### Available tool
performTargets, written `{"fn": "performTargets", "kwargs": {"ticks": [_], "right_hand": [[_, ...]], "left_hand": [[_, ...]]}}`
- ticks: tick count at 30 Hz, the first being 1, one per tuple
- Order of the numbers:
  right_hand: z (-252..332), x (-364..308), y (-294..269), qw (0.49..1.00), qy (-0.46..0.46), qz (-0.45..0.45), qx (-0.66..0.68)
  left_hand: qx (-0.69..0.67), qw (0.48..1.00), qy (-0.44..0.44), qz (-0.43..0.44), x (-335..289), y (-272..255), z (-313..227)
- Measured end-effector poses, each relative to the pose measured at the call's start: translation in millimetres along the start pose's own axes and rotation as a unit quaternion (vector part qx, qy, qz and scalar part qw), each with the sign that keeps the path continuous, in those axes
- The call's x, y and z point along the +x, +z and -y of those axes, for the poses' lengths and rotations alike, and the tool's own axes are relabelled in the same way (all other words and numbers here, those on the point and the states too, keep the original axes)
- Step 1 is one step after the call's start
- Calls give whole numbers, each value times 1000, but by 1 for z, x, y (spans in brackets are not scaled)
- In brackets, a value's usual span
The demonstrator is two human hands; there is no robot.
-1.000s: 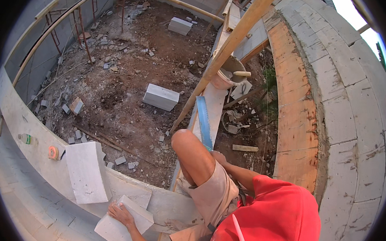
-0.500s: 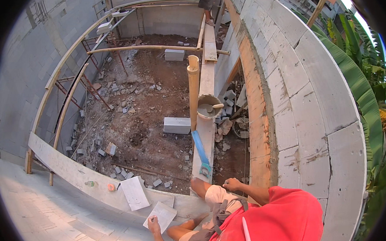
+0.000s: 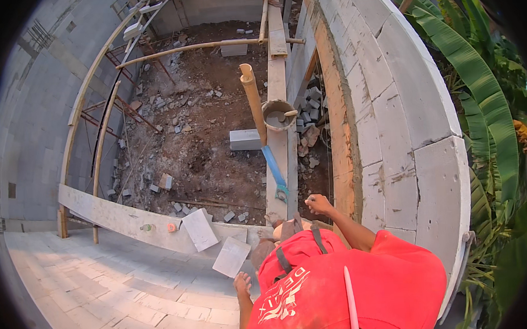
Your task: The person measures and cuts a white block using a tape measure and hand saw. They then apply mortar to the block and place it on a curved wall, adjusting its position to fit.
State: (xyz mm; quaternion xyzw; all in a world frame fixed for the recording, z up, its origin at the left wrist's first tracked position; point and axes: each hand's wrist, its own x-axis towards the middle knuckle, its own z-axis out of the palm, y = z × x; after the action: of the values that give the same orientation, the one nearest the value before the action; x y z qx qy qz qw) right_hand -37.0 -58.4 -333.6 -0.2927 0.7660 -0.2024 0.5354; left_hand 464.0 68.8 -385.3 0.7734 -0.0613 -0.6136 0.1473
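My left hand [image 3: 242, 283], empty with its fingers loosely apart, hovers just below the near edge of a pale grey block piece [image 3: 231, 257]. A second block piece [image 3: 200, 230] lies beyond it on the ledge. My right hand [image 3: 319, 204] is out in front of my right side, fingers curled in, and I see nothing in them. Ahead of it on the narrow wall top rests a handsaw with a blue blade [image 3: 272, 165] and teal handle [image 3: 282, 193]. Farther along stands a bucket [image 3: 278, 116] of grey mortar with a light-handled tool [image 3: 290, 113] in it.
A cut bamboo post [image 3: 253, 102] rises beside the bucket. Another person's feet [image 3: 274, 0] stand on the far plank [image 3: 277, 38]. Bamboo scaffolding [image 3: 99, 155] lines the left. A block wall [image 3: 415, 103] borders the right. Rubble-strewn ground [image 3: 195, 108] lies below. A bottle [image 3: 146, 228] sits on the ledge [image 3: 117, 214].
My left hand has moved off the block piece toward my body. My right hand has lifted off my knee. My torso leans farther forward, covering more of my legs, and the view has shifted.
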Motion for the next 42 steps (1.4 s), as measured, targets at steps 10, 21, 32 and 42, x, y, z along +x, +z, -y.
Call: {"fn": "performTargets", "kwargs": {"ticks": [10,21,32,42], "right_hand": [[-97,-18,-10,995,71,-42,-51],[-111,84,-58,986,-14,-85,-141],[60,387,-179,988,5,-136,-73],[70,388,-181,976,56,-210,3]], "left_hand": [[15,999,36,11,14,-2,-63],[47,992,118,15,91,122,-219],[153,970,6,187,189,450,-340],[147,962,-61,223,383,662,-393]]}}
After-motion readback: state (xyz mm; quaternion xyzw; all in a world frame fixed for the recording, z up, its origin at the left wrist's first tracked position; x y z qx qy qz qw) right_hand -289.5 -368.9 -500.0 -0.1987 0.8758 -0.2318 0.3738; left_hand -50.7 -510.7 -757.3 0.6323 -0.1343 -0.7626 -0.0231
